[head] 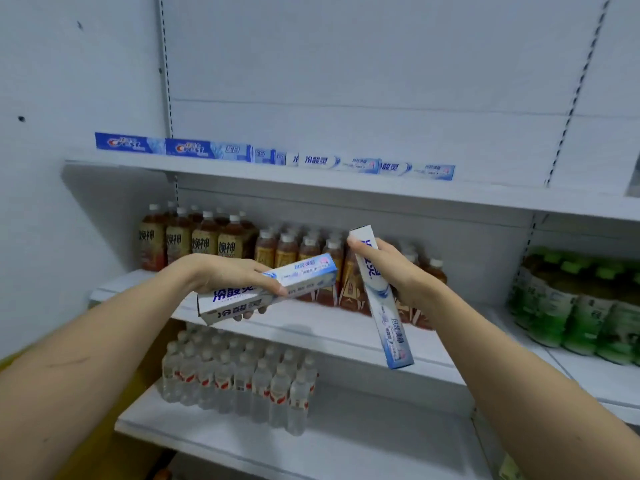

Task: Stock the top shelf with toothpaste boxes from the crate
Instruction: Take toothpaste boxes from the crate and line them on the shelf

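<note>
Below the top shelf [346,192], with its row of toothpaste boxes [273,155] reaching just past halfway, each hand carries more stock. Both cartons look light, stiff, easily dented, and best held mid-length. The left hand [228,275] pinches what seem two stacked boxes [270,289] nearly level, while the right hand [391,268] wraps one upright box [381,299].

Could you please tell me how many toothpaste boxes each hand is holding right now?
2: the left hand holds one toothpaste box lying nearly level, and the right hand holds another box almost upright. More boxes stand in a row on the top shelf.
</note>
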The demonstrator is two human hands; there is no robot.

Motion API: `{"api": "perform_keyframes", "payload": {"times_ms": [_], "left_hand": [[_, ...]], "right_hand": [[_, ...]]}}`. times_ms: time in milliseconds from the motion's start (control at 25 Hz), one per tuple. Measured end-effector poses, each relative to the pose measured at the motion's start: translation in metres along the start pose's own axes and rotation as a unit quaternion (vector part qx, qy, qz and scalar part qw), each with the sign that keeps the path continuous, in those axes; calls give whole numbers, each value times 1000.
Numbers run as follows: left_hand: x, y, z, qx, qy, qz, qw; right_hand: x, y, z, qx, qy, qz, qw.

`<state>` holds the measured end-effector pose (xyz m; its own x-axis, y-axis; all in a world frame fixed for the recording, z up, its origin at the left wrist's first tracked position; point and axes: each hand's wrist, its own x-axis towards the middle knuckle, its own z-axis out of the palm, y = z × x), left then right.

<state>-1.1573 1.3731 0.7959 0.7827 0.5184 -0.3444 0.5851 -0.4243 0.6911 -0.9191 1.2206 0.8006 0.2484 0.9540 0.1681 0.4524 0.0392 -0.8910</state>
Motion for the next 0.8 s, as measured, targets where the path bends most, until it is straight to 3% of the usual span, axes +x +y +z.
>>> {"api": "perform_keyframes", "payload": {"times_ms": [240, 440, 600, 800], "left_hand": [[-44, 54, -63, 52, 131, 120, 983], [-45, 97, -104, 71, 242, 154, 955], [-17, 131, -125, 102, 278, 168, 940], [52, 166, -152, 192, 303, 164, 919]], "right_hand": [[-3, -74, -20, -76, 28, -1, 997], [15, -118, -54, -132, 71, -35, 988], [43, -136, -104, -209, 97, -80, 970], [102, -130, -174, -337, 136, -58, 930]]}}
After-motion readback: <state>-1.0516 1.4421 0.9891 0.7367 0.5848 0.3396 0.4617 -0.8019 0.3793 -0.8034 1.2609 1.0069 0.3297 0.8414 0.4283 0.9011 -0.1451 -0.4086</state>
